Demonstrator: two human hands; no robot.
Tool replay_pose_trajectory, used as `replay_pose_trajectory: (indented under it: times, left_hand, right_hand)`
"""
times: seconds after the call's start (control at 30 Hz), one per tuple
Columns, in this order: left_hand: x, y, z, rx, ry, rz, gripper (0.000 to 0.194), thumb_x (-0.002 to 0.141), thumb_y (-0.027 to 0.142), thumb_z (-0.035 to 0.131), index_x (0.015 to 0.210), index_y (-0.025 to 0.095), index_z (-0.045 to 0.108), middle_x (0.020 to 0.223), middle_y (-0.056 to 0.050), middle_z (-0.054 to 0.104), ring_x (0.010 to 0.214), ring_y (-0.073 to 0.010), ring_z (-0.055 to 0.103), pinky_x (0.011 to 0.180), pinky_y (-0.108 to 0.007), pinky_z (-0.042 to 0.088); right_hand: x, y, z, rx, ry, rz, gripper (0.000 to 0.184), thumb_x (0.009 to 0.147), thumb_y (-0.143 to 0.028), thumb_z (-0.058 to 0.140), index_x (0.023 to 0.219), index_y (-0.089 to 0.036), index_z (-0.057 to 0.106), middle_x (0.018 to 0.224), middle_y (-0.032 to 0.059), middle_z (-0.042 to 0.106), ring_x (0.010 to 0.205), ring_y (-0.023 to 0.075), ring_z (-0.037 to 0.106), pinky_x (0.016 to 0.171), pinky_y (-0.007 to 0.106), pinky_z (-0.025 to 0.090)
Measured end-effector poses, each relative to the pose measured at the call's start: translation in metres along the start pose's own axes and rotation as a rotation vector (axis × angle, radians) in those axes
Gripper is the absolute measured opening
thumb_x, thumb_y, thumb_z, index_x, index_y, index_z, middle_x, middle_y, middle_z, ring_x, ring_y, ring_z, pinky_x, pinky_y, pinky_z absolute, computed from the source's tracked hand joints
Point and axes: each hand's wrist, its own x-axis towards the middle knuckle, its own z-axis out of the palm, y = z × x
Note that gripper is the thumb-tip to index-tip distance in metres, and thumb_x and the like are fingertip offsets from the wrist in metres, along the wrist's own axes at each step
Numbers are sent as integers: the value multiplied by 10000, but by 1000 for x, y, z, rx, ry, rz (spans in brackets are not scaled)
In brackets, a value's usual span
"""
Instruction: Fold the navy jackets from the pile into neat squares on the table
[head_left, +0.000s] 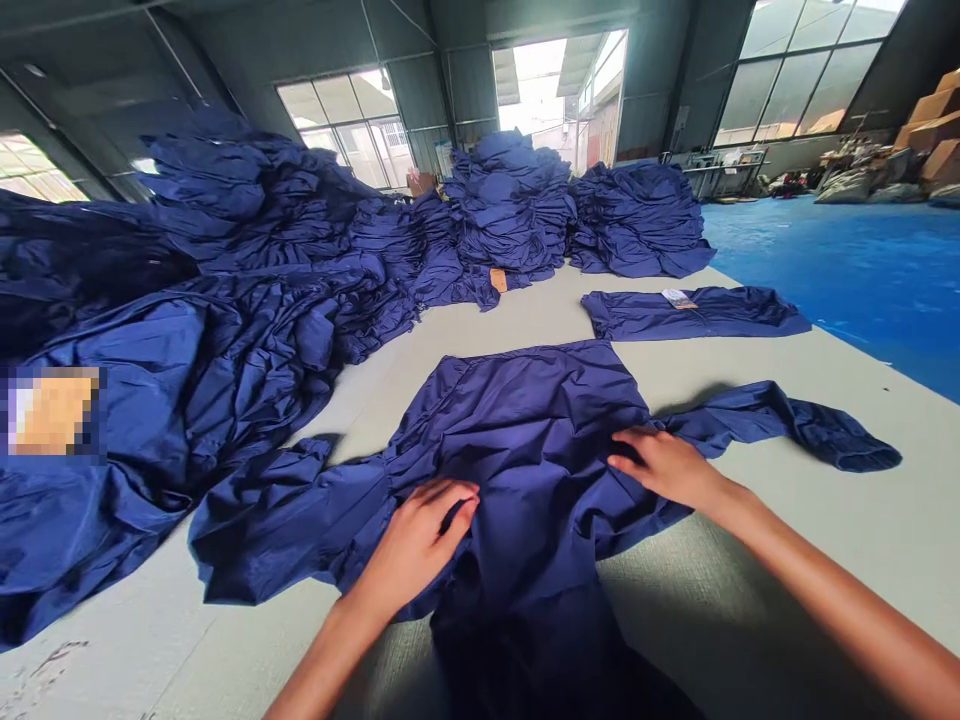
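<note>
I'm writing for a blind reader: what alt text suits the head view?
A person's left hand and right hand touch a navy garment spread on a pale table; beyond lie a folded piece and tall navy piles.

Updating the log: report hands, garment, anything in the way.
Left hand and right hand on navy garment. Garment spread, wrinkled. Navy heap close to left-side sleeve.

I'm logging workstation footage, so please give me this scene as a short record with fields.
Left hand: over the spread garment; grip unclear
Right hand: at the garment's other side, thumb and fingers apart
Garment: navy, wrinkled, sleeves out both ways
Surface: pale table
Beyond: navy cloth strip with a tag
Far end: navy fabric heaps
Floor: blue
</note>
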Motion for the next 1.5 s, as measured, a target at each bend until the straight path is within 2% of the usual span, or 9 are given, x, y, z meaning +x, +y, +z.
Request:
replay_pose_trajectory:
  times: [0.23, 0.43, 0.53, 0.67, 0.9, 1.07, 1.2, 1.37, 1.5]
  left_hand:
    - [-22, -63, 52, 354, -117, -56, 617, 975, 568, 397, 1539, 348, 282, 1601, -32, 296, 1494, -316, 196, 1171, -643, 170]
    - [-53, -52, 24, 245, -254, 48, 622, 926, 565, 510, 1506, 420, 339, 1573, -5, 348, 1445, -309, 333, 1144, -529, 344]
    - [-24, -50, -9, 117, -240, -65, 465, 937, 567, 481, 1354, 382, 568, 1397, -10, 594, 1264, -263, 578, 1063, -420, 464]
    - [65, -70, -36, -30, 54, -111, 489, 972, 526, 389, 1309, 236, 592, 1321, -49, 651, 1219, -228, 606, 1093, -378, 433]
    - [207, -140, -3, 106, 92, -266, 560, 924, 458, 486, 1376, 131, 524, 1507, -157, 454, 1424, -308, 374, 1184, -483, 262]
    - [208, -200, 10, 124, 169, -410, 607, 899, 532, 508, 1394, 180, 493, 1492, -137, 480, 1403, -320, 401, 1189, -581, 127]
    - [200, -237, -12, 107, 169, -481, 441, 934, 419, 375, 1136, 148, 658, 1159, -113, 719, 1126, -275, 647, 1054, -406, 425]
    - [198, -262, -50, 208, 286, -607, 502, 779, 177, 429, 1253, 67, 554, 1187, -187, 671, 1143, -318, 621, 980, -422, 475]
    - [217, -253, -58, 294, 308, -449, 671, 779, 118, 421, 1445, 45, 373, 1449, -202, 482, 1349, -290, 457, 1127, -425, 346]
  right_hand:
    - [-25, 49, 32, -89, -117, 43, 843, 823, -688, 535, 1517, -229, 400, 1601, 104, 298, 1439, 301, 341, 1164, 480, 304]
    - [-53, 62, 7, -36, -219, 40, 755, 751, -690, 609, 1388, -285, 587, 1472, 84, 506, 1329, 347, 493, 1091, 475, 416]
    - [-33, 51, -20, -46, -129, 83, 607, 839, -674, 484, 1257, -284, 689, 1183, 86, 722, 1111, 358, 656, 944, 477, 512]
    - [18, 21, -54, -85, 107, 43, 550, 917, -621, 376, 1239, -295, 680, 1083, 64, 756, 917, 307, 717, 848, 414, 529]
    - [159, 10, -51, -203, 80, 133, 538, 989, -487, 316, 1380, -216, 568, 1283, 121, 663, 1185, 285, 606, 999, 391, 440]
    - [198, 64, 13, -251, 102, 269, 606, 1002, -473, 256, 1537, -205, 347, 1615, 104, 272, 1476, 308, 235, 1158, 547, 227]
    - [189, 97, 45, -269, 189, 236, 627, 997, -542, 213, 1550, -265, 310, 1634, 31, 233, 1498, 263, 174, 1193, 510, 167]
    - [197, 97, 16, -280, 223, 222, 583, 999, -533, 262, 1395, -195, 524, 1421, 139, 548, 1272, 312, 523, 1140, 558, 234]
    - [225, 81, -4, -235, 378, 208, 574, 1026, -443, 199, 1405, -126, 490, 1378, 188, 566, 1265, 312, 515, 1108, 499, 291]
